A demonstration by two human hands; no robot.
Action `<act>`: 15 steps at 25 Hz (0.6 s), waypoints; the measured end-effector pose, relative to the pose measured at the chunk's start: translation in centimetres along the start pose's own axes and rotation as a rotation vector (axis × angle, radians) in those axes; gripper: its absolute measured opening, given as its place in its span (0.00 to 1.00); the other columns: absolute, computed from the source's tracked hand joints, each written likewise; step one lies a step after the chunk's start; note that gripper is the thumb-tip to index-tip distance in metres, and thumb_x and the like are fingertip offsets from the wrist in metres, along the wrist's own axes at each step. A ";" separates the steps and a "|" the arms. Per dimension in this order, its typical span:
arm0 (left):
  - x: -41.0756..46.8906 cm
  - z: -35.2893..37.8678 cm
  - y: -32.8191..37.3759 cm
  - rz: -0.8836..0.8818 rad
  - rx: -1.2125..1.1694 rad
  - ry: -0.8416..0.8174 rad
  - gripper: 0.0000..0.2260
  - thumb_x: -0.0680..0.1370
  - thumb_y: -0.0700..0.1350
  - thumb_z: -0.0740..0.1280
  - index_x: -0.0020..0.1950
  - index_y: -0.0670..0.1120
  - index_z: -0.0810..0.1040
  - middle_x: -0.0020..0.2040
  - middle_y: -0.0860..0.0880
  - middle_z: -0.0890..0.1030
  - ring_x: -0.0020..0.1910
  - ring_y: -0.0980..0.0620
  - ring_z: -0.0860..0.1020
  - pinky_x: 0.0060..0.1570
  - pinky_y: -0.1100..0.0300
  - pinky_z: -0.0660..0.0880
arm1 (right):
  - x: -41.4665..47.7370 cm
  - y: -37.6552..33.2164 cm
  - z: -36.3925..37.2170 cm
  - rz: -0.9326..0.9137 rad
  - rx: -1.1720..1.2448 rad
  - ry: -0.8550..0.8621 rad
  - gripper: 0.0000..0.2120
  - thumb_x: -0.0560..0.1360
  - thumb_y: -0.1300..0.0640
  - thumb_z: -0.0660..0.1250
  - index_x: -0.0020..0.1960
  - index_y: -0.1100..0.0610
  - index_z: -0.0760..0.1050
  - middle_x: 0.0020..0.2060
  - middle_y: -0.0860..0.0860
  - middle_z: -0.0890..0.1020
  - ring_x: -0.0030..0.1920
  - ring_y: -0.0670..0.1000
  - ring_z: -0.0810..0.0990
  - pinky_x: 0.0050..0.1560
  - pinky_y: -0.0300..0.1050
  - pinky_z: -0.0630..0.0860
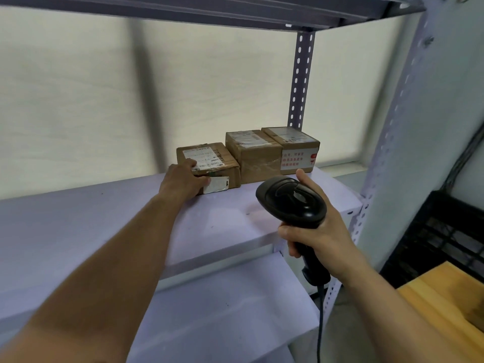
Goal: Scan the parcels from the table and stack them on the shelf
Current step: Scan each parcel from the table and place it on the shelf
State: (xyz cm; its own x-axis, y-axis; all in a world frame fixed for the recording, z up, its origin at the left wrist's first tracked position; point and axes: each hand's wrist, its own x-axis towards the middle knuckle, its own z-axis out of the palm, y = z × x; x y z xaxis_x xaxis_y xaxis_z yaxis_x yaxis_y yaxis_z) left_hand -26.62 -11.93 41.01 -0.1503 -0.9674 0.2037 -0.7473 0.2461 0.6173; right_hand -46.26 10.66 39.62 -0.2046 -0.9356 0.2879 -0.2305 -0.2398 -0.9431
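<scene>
Three brown cardboard parcels stand in a row at the back right of the pale shelf board (110,221). My left hand (183,179) reaches over the board and grips the near left corner of the low flat parcel (212,161), fingers on its white label and thumb on its front face. Touching it on the right is a taller parcel (254,155), then a parcel with red print (296,150). My right hand (314,231) holds a black barcode scanner (290,200) by its handle, in front of the shelf's right end, head tilted toward the parcels.
A perforated metal upright (301,79) rises behind the parcels and another (403,121) frames the shelf's right side. A lower shelf board (222,310) lies below. A black crate (445,231) and a wooden table corner (450,297) sit at the right. The scanner's cable (319,331) hangs down.
</scene>
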 end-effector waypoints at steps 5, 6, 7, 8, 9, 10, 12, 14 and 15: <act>0.3 -0.2 -0.3 0.004 0.015 -0.041 0.34 0.71 0.55 0.71 0.74 0.51 0.62 0.69 0.42 0.71 0.66 0.41 0.70 0.64 0.51 0.69 | -0.2 0.5 -0.1 -0.015 0.019 0.000 0.44 0.66 0.68 0.75 0.65 0.28 0.64 0.52 0.60 0.77 0.27 0.53 0.77 0.31 0.43 0.76; 0.0 -0.2 -0.2 0.004 0.016 -0.035 0.37 0.70 0.57 0.70 0.75 0.53 0.59 0.69 0.42 0.69 0.67 0.41 0.68 0.66 0.48 0.68 | -0.4 0.5 -0.2 -0.018 0.030 0.001 0.44 0.64 0.66 0.75 0.65 0.27 0.65 0.51 0.59 0.77 0.27 0.53 0.77 0.31 0.44 0.76; -0.4 -0.3 0.1 0.005 0.021 -0.013 0.38 0.71 0.58 0.70 0.76 0.53 0.57 0.70 0.41 0.67 0.69 0.40 0.66 0.67 0.47 0.66 | -0.7 0.4 -0.4 -0.021 0.040 0.001 0.43 0.63 0.65 0.75 0.65 0.27 0.65 0.51 0.59 0.77 0.27 0.53 0.77 0.30 0.44 0.76; -1.0 -0.3 0.6 0.014 0.038 0.024 0.39 0.72 0.59 0.70 0.77 0.53 0.56 0.72 0.41 0.64 0.71 0.40 0.62 0.69 0.47 0.64 | -1.0 0.3 -0.6 -0.023 0.046 0.001 0.43 0.63 0.64 0.75 0.65 0.27 0.64 0.50 0.58 0.77 0.27 0.54 0.77 0.30 0.44 0.76; -1.9 -0.4 1.3 0.034 0.062 0.069 0.38 0.73 0.60 0.69 0.78 0.52 0.55 0.74 0.41 0.61 0.73 0.40 0.59 0.70 0.48 0.61 | -1.3 0.2 -0.8 -0.030 0.048 0.001 0.44 0.63 0.64 0.75 0.66 0.28 0.64 0.49 0.58 0.78 0.26 0.54 0.77 0.30 0.44 0.75; -2.9 -0.5 2.1 0.063 0.082 0.118 0.39 0.73 0.61 0.68 0.78 0.50 0.55 0.76 0.41 0.58 0.75 0.41 0.56 0.71 0.48 0.58 | -1.7 0.1 -1.1 -0.040 0.049 0.001 0.44 0.63 0.64 0.74 0.66 0.29 0.64 0.49 0.58 0.78 0.26 0.53 0.77 0.30 0.44 0.75; -5.1 -0.5 3.6 0.141 0.082 0.217 0.38 0.74 0.63 0.66 0.78 0.49 0.57 0.78 0.42 0.57 0.76 0.43 0.54 0.73 0.48 0.55 | -2.9 -0.1 -1.8 -0.052 0.054 0.013 0.44 0.64 0.66 0.74 0.66 0.29 0.64 0.45 0.56 0.80 0.26 0.53 0.76 0.29 0.43 0.75; -7.7 0.2 5.2 0.263 0.047 0.289 0.35 0.74 0.63 0.66 0.75 0.48 0.62 0.76 0.44 0.62 0.75 0.44 0.58 0.73 0.47 0.58 | -4.7 -0.3 -2.9 -0.060 0.047 0.023 0.46 0.65 0.70 0.75 0.66 0.28 0.64 0.43 0.53 0.82 0.26 0.55 0.76 0.29 0.44 0.75; -9.2 0.9 6.1 0.316 0.027 0.298 0.33 0.74 0.62 0.67 0.74 0.47 0.65 0.74 0.45 0.66 0.73 0.44 0.62 0.72 0.47 0.60 | -5.6 -0.4 -3.4 -0.062 0.037 0.029 0.46 0.67 0.72 0.75 0.66 0.28 0.63 0.44 0.54 0.82 0.26 0.55 0.76 0.29 0.45 0.75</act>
State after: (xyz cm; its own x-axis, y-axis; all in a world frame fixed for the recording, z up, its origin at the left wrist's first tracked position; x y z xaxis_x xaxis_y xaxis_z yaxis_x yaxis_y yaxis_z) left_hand -30.36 -1.61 42.20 -0.1841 -0.7846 0.5920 -0.7120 0.5217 0.4700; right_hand -48.25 16.90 38.92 -0.2185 -0.9109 0.3501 -0.2083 -0.3070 -0.9286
